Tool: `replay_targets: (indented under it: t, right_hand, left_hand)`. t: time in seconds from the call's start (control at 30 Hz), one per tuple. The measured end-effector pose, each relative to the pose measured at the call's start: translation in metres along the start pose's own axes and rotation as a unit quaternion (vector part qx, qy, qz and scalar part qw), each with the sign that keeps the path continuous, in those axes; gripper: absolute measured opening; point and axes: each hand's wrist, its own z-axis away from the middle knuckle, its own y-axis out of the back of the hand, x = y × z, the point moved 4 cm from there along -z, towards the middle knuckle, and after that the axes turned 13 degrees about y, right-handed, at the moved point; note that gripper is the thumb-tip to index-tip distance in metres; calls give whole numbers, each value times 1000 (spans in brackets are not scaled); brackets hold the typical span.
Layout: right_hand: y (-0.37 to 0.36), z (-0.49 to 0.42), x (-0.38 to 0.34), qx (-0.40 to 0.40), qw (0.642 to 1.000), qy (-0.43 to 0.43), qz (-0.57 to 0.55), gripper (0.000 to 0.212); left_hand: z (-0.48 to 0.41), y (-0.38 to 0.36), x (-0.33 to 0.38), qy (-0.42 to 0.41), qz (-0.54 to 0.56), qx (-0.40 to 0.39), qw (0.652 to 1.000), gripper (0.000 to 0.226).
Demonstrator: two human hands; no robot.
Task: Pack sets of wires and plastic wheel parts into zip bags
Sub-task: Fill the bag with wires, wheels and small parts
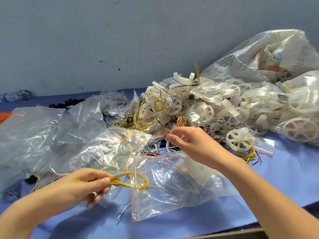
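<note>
My left hand (86,184) pinches a coiled bundle of yellow wire (136,182) near the front of the blue table (284,178). The coil hangs over the red-striped mouth of a clear zip bag (172,192) that lies flat and holds white plastic parts. My right hand (191,144) reaches into the loose pile, fingertips pinched on thin wires (170,131) at the pile's near edge. White plastic wheels (239,139) and more yellow wire loops (162,102) lie heaped behind it.
Empty and part-filled clear bags (34,135) spread over the left. Filled zip bags and a large printed sack (259,62) pile up at the right rear. A grey-blue wall stands behind. The table's front edge runs along the bottom right.
</note>
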Motion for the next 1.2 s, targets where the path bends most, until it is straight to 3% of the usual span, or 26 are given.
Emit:
replay_targets:
  t: [0.17, 0.33, 0.47, 0.67, 0.77, 0.9, 1.0, 1.07, 1.2]
  right_hand:
    - [-8, -3, 4, -11, 1000, 0, 2, 28]
    - [-9, -5, 10, -1, 1000, -2, -8, 28]
    - [-10, -3, 14, -2, 1000, -4, -25, 28]
    - [-8, -3, 16, -3, 1000, 0, -27, 28]
    - [-1, -2, 18, 9, 999, -5, -32, 26]
    - [8, 0, 23, 26, 998, -17, -46, 26]
    - [15, 1, 29, 38, 997, -37, -53, 25]
    - [18, 1, 34, 48, 996, -52, -62, 25]
    - [24, 0, 45, 77, 990, -81, -83, 23]
  left_hand:
    - [-7, -41, 30, -58, -7, -41, 997, 32]
    - [-29, -80, 56, -142, -59, -20, 988, 16]
    - [-47, -94, 54, -115, -79, -38, 990, 28]
    - [-63, -107, 48, -160, -241, 17, 957, 31]
    - [-59, -97, 50, -142, -230, 38, 962, 27]
    - [-45, -64, 55, -87, -114, -16, 990, 32]
    - [-43, -39, 61, -72, -3, 55, 996, 21]
    - [-47, -27, 67, -64, 53, 141, 987, 28]
    - [-55, -26, 93, -124, 20, 263, 957, 31]
